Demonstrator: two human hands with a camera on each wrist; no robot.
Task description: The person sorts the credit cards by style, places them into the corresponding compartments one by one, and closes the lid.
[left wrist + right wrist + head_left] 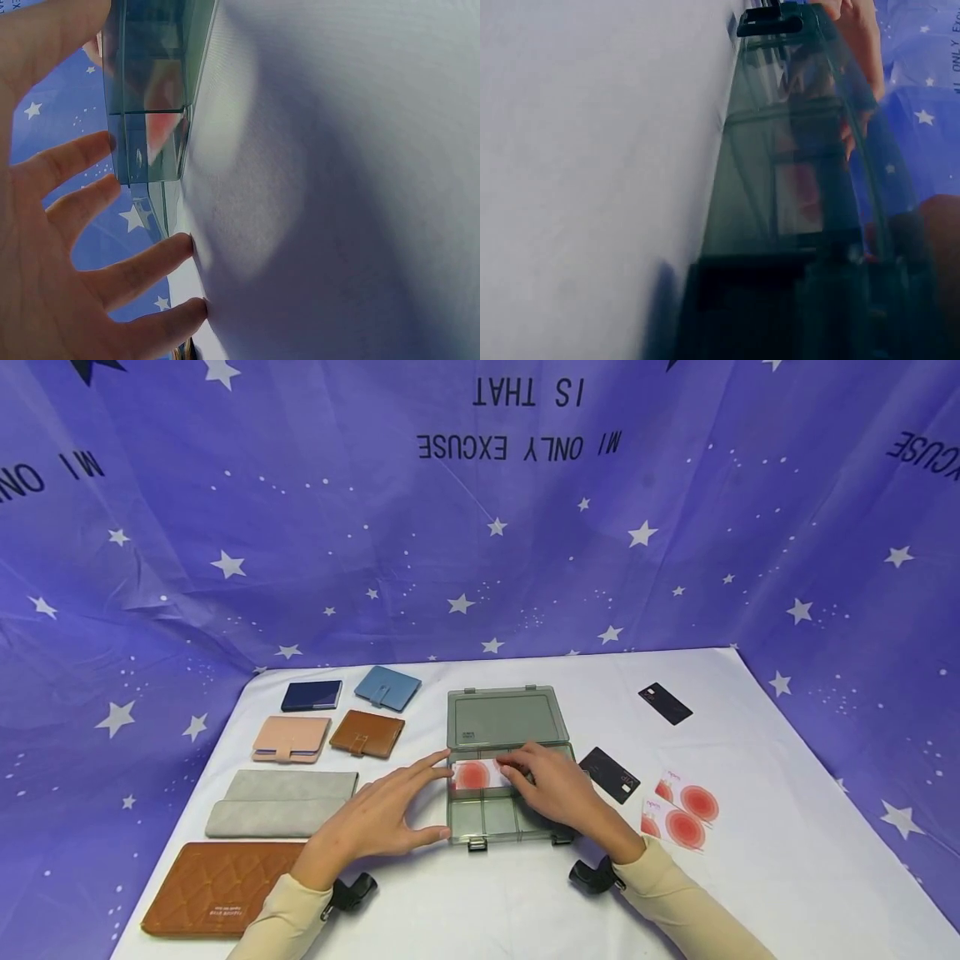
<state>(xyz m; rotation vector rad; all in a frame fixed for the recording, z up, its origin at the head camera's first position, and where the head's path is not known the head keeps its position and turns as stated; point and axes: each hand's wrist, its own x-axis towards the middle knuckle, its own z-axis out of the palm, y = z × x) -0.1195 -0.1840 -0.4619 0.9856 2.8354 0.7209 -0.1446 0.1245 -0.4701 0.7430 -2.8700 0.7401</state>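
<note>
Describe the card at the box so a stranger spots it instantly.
Find the open green box on the white table. The right hand holds the card over its compartments. White with a red circle, it has two lookalikes, but those lie on the table right of the box.

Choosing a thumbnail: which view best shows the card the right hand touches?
Head view: the card shows its printed face, one end covered by the right hand. Each wrist view gives just a reddish patch through the tinted box.
</note>
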